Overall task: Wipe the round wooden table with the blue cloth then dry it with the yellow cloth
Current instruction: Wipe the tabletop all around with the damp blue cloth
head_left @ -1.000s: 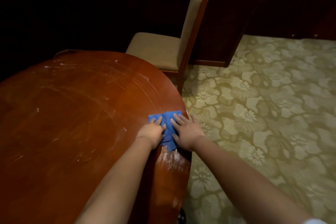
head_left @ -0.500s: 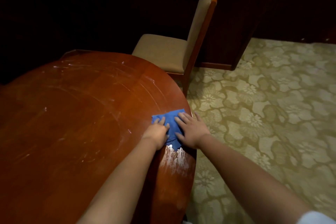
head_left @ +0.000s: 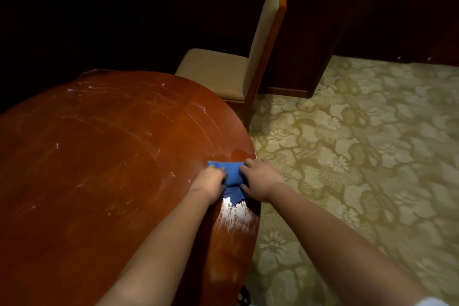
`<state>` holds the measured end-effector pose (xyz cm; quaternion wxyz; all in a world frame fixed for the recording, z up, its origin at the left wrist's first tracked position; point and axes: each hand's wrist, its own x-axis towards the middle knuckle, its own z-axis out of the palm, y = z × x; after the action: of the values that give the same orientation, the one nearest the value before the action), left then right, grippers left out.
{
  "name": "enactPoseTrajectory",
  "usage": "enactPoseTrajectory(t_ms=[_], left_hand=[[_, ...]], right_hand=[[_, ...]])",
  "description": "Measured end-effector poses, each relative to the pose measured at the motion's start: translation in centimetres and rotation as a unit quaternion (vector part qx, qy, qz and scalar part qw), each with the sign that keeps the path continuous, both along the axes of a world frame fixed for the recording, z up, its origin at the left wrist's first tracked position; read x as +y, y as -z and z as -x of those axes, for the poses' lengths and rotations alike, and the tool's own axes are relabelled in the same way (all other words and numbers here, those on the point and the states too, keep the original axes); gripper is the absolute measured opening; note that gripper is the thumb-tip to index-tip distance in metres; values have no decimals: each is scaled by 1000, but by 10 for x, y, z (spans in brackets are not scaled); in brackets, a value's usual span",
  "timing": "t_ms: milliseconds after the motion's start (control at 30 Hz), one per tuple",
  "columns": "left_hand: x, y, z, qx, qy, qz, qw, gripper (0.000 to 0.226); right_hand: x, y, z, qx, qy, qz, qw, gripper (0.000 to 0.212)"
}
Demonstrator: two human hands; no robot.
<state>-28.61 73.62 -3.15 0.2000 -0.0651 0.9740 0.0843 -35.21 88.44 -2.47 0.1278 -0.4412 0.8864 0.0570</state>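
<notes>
We stand at the big round wooden bench (head_left: pixel 99 169). It fills most of what we see, and pale streaks run all over its top. Behind it is a chair (head_left: pixel 238 67) with a tan seat, on a carpet (head_left: pixel 347 144) with a flower pattern.

Our two hands are side by side at the right edge of the bench. Under them is the blue cloth (head_left: pixel 232 176), bunched up on the wood close to the rim. Our left hand (head_left: pixel 210 182) has its fingers curled down into the cloth. Our right hand (head_left: pixel 260 179) also holds the cloth, its fingers bent over the other side. So both grips are closed on the cloth, pressing it down.

Just behind the cloth, toward us, is a shiny wet patch (head_left: pixel 234 216).

We think we are in the first step, the wiping. Most of the top looks streaky. Next we should push the cloth along the rim and over the streaks. We cannot see the yellow cloth here.
</notes>
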Motion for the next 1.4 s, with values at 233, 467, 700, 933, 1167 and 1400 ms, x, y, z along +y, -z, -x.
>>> enactPoseTrajectory(t_ms=[233, 467, 700, 933, 1167, 1400], left_hand=[[10, -5, -14, 10, -2, -20, 1000, 24], [18, -17, -23, 7, 14, 4, 1000, 17], [24, -21, -26, -4, 46, 26, 999, 22], [21, -30, -26, -53, 58, -5, 997, 22], [15, -28, -29, -108, 73, -32, 991, 21], [15, -23, -39, -33, 53, 42, 997, 21]], right_hand=[[12, 4, -16, 6, 7, 17, 1000, 38], [5, -11, -29, 5, -13, -22, 1000, 25], [4, -20, -36, -29, 39, -45, 998, 18], [8, -17, -45, -50, 56, -10, 997, 26], [4, -18, -39, -213, 109, -51, 970, 33], [6, -8, -51, -81, 95, 28, 992, 24]])
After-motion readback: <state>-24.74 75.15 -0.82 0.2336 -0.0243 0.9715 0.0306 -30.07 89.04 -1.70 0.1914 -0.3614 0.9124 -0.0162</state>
